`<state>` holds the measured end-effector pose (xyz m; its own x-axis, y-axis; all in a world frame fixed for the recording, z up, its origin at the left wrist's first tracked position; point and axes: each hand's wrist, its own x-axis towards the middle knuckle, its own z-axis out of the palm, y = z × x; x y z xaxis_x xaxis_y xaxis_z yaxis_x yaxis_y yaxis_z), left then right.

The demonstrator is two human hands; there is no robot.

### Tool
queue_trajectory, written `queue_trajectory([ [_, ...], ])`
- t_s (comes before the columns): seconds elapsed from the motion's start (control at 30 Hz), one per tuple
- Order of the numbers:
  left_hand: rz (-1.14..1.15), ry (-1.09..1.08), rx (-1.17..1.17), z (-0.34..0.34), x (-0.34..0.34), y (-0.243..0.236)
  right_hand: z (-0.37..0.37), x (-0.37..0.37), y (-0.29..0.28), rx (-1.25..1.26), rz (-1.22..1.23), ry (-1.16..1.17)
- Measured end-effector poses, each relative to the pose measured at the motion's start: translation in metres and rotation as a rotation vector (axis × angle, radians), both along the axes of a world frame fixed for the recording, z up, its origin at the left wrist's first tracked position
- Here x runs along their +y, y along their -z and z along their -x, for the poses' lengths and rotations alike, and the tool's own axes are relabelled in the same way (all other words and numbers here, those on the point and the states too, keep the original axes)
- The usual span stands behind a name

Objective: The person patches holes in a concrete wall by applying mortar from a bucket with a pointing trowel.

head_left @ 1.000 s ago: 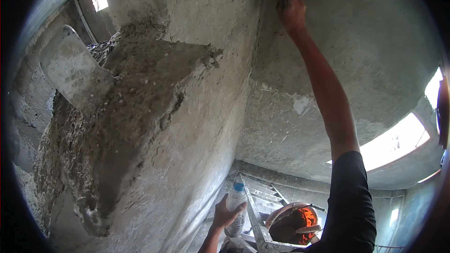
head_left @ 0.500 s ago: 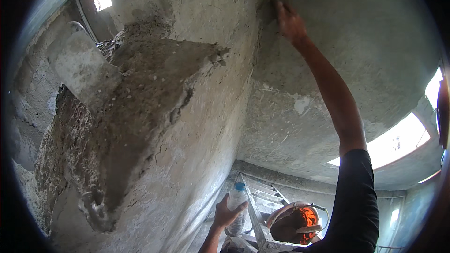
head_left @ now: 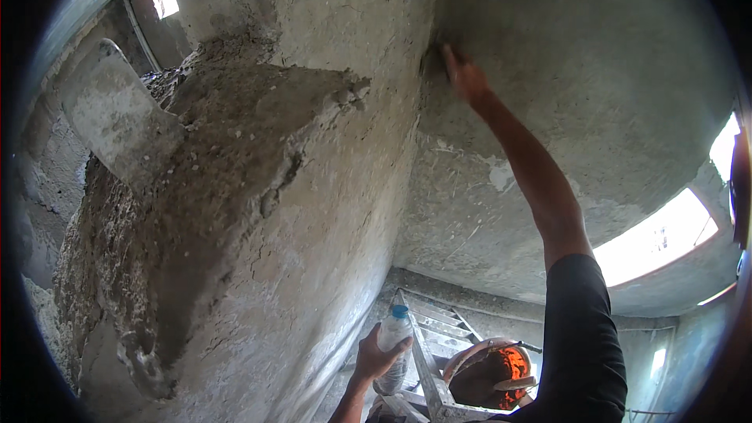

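My left hand [head_left: 381, 356] is wrapped round a clear plastic bottle [head_left: 393, 376] with a blue cap, held upright beside the ladder [head_left: 425, 364]. High up, my right arm stretches to the corner where two grey plastered walls meet. There my right hand [head_left: 468, 78] is closed and pressed close to the right-hand wall [head_left: 580, 86]. Something dark shows at its fingertips, too blurred and shadowed to name. Dark, damp-looking plaster surrounds the hand; paler, rougher plaster lies lower down.
A bucket [head_left: 464, 360], orange inside, stands by the ladder with a wooden-handled tool [head_left: 515, 384] across it. At left, a rough broken concrete ledge [head_left: 211, 149] juts out with a flat pale slab [head_left: 117, 110] on it. A bright window opening [head_left: 658, 239] lies at right.
My right hand has moved down and slightly left along the wall, towards the corner. My left hand still grips the bottle in nearly the same place.
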<state>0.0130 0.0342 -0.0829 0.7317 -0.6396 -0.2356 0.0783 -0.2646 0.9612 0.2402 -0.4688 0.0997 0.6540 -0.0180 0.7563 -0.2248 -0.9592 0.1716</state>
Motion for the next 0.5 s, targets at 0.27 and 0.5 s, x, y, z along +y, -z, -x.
queue_trajectory([
  [0.27,-0.062,-0.009,0.058,-0.002,0.001,-0.012,0.019,0.012,-0.066,-0.402,0.053,-0.154],
  [0.5,-0.015,-0.004,-0.011,-0.001,-0.001,-0.002,0.009,0.055,-0.182,-0.161,-0.033,0.178],
])
